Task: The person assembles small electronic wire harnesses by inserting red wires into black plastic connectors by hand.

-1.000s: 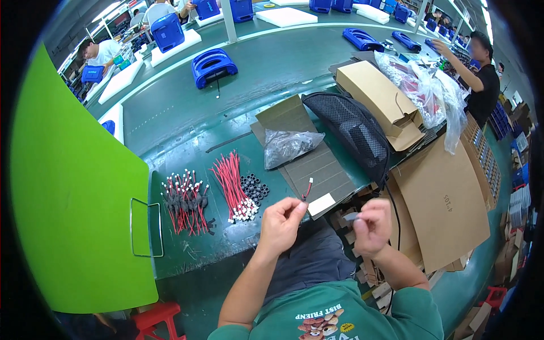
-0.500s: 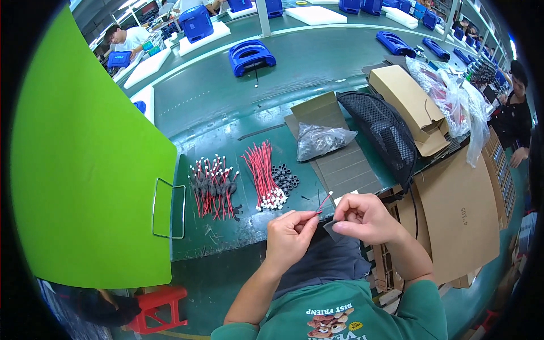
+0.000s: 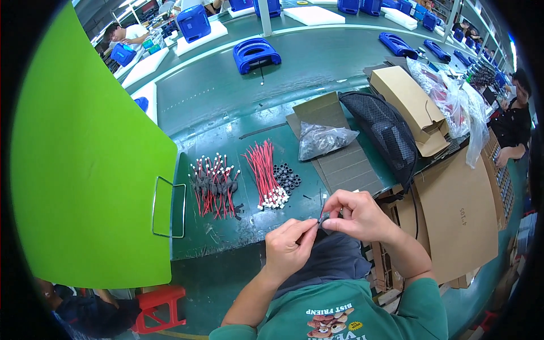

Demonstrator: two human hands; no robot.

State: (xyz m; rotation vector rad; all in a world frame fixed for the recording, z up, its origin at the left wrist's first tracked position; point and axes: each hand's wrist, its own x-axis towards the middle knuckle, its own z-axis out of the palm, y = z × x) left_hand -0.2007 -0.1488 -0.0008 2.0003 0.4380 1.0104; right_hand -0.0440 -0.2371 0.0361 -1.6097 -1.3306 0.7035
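Close together above the table's near edge, my two hands work on one thin wire lead [image 3: 322, 206]. My left hand [image 3: 290, 245] pinches its lower part between thumb and fingertips. My right hand [image 3: 358, 216] has its fingers closed on a dark strip of tape [image 3: 325, 217] against the lead; the fingers partly hide it. Left of my hands lies a bundle of red wire leads [image 3: 262, 170] with white connectors. Beside it is a pile of small black rings [image 3: 288, 178]. Further left are wire leads with dark wrapped lumps [image 3: 214, 186].
A clear bag of small parts [image 3: 324, 140] rests on cardboard [image 3: 352, 170]. To the right are a black mesh bag [image 3: 385, 133] and an open carton [image 3: 405, 107]. A green panel [image 3: 90, 170] stands left. Beyond, a blue plastic housing [image 3: 255, 55] sits on the line; other people work nearby.
My right hand has moved slightly left and down, bringing the dark tape onto the lead beside my left fingertips. The blue housing on the line has shifted a little to the right.
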